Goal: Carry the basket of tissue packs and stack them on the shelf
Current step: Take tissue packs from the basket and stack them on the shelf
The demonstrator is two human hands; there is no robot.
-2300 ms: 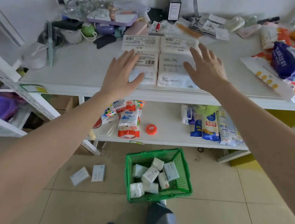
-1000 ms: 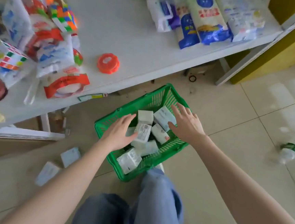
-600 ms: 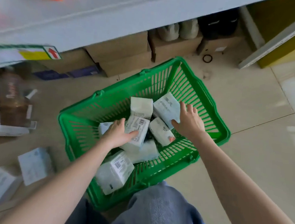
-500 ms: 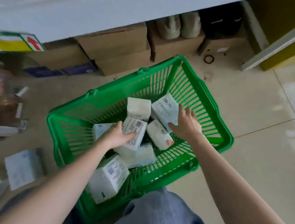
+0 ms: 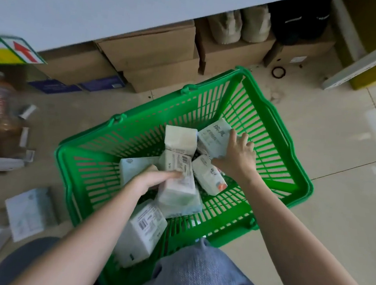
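Tissue packs lie jumbled in a green basket [image 5: 280,136] on the floor, the left hand [image 5: 154,180] gripping a barcoded pack [image 5: 179,175], the right hand [image 5: 238,155] grasping a printed pack [image 5: 215,135].

Plastic, film and cardboard over glossy tile

The green basket [image 5: 272,127] is slatted, slightly shiny plastic; tissue packs [image 5: 180,139] wear smooth film; at twelve o'clock, matt cardboard boxes [image 5: 154,48]; the floor [image 5: 340,155] is glossy tile.

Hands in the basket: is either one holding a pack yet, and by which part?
Left hand grips the barcode pack across its middle. Right hand grips the printed pack at its right edge. Neither is lifted clear of the green basket.
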